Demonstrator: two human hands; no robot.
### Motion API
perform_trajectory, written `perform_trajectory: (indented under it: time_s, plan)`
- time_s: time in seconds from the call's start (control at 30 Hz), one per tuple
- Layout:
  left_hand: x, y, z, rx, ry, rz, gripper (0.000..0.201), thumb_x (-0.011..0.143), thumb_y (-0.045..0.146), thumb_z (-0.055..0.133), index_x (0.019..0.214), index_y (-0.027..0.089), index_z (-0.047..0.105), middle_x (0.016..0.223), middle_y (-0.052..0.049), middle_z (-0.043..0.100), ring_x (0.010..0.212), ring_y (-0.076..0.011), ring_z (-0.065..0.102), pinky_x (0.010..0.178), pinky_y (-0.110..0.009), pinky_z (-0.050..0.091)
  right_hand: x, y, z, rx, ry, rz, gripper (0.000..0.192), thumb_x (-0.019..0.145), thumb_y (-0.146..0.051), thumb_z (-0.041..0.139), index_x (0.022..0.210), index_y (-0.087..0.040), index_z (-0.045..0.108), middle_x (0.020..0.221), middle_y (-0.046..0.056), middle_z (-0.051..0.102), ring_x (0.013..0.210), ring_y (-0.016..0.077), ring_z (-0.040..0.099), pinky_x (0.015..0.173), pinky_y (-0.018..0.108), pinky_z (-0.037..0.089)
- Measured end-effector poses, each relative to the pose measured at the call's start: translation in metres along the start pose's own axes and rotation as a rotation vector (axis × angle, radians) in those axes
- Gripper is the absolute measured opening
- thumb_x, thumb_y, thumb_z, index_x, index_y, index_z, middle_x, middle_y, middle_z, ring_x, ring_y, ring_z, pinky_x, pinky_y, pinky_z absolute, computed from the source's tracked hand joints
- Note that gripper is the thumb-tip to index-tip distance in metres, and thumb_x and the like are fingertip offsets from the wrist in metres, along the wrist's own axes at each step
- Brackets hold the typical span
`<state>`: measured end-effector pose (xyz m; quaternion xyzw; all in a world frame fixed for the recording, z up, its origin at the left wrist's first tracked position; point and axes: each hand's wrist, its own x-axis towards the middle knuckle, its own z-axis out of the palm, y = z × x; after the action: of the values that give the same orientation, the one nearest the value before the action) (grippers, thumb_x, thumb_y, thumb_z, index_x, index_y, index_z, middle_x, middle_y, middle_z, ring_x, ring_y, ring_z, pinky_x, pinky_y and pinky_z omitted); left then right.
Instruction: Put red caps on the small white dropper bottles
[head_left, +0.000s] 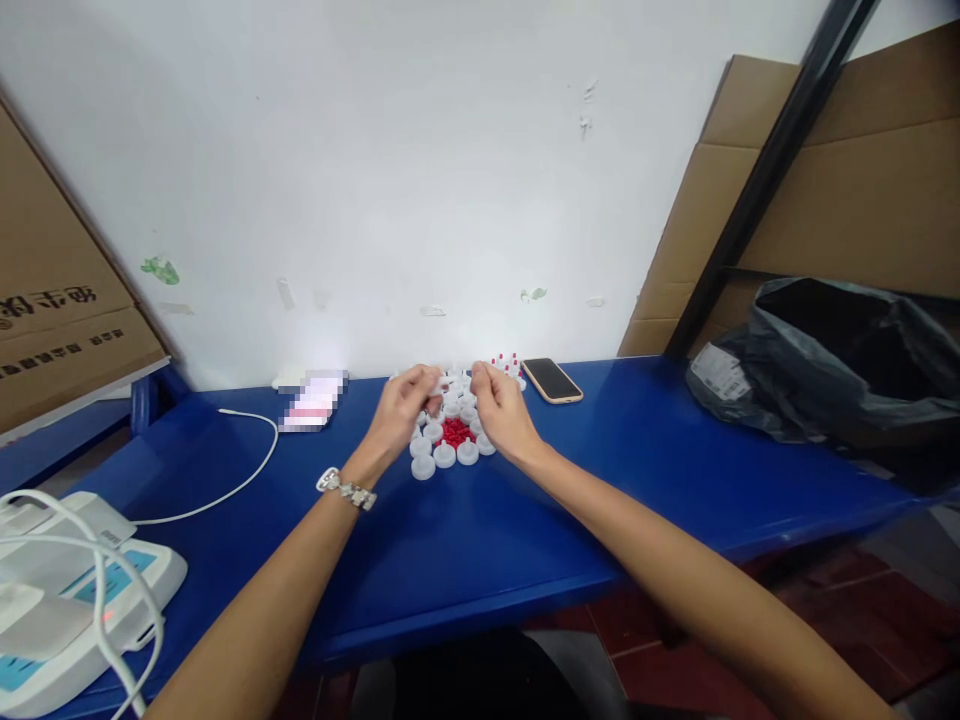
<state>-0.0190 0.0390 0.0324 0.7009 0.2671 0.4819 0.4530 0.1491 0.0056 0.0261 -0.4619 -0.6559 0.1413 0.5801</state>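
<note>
Both grips pinch small white parts over the pile, held close together. Left to right:

- White device (pixel 67 590) with looped cords, at the near left edge of the counter (pixel 600 470).
- White cable (pixel 240 470), trailing toward the wall.
- My left hand (pixel 401 405), fingers pressed on a small white cap (pixel 436 384).
- White caps (pixel 444 452), ringed around the red pieces (pixel 455 431); many lie loose, so I judge the work partly done, how much I cannot tell.
- My right hand (pixel 499 405), fingertips closed on a part too small to make out.
- Phone (pixel 552 380), face up.
- Black bag (pixel 840 360).
</note>
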Motion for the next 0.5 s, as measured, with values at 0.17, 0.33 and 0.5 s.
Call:
perform_trajectory:
  time_s: [0.17, 0.33, 0.5]
  plan:
    - [0.005, -0.005, -0.019, 0.055, 0.086, -0.071, 0.040, 0.089, 0.055, 0.057, 0.076, 0.017, 0.058, 0.059, 0.003, 0.046, 0.057, -0.0121, 0.045, 0.057, -0.026, 0.038, 0.006, 0.008, -0.012, -0.171, -0.104, -0.083, 0.033, 0.097, -0.036, 0.042, 0.067, -0.022, 0.038, 0.066, -0.002, 0.046, 0.067, 0.0147, 0.044, 0.067, 0.029, 0.033]
    - [0.003, -0.012, -0.015, 0.297, -0.027, 0.002, 0.033, 0.086, 0.050, 0.064, 0.092, 0.018, 0.064, 0.072, 0.000, 0.059, 0.068, -0.0143, 0.055, 0.062, -0.026, 0.042, 0.005, 0.017, -0.011, -0.271, -0.348, -0.101, 0.012, 0.085, -0.031, 0.060, 0.083, -0.020, 0.058, 0.078, 0.000, 0.060, 0.075, 0.0156, 0.052, 0.075, 0.030, 0.038]
    - [0.002, -0.011, -0.005, 0.462, -0.046, 0.028, 0.035, 0.086, 0.048, 0.064, 0.103, 0.019, 0.066, 0.084, -0.004, 0.069, 0.079, -0.0184, 0.063, 0.073, -0.031, 0.047, 0.011, 0.018, -0.010, 0.075, -0.322, 0.094, 0.025, 0.089, -0.042, 0.056, 0.098, -0.019, 0.060, 0.073, -0.001, 0.061, 0.066, 0.0136, 0.054, 0.066, 0.028, 0.042]
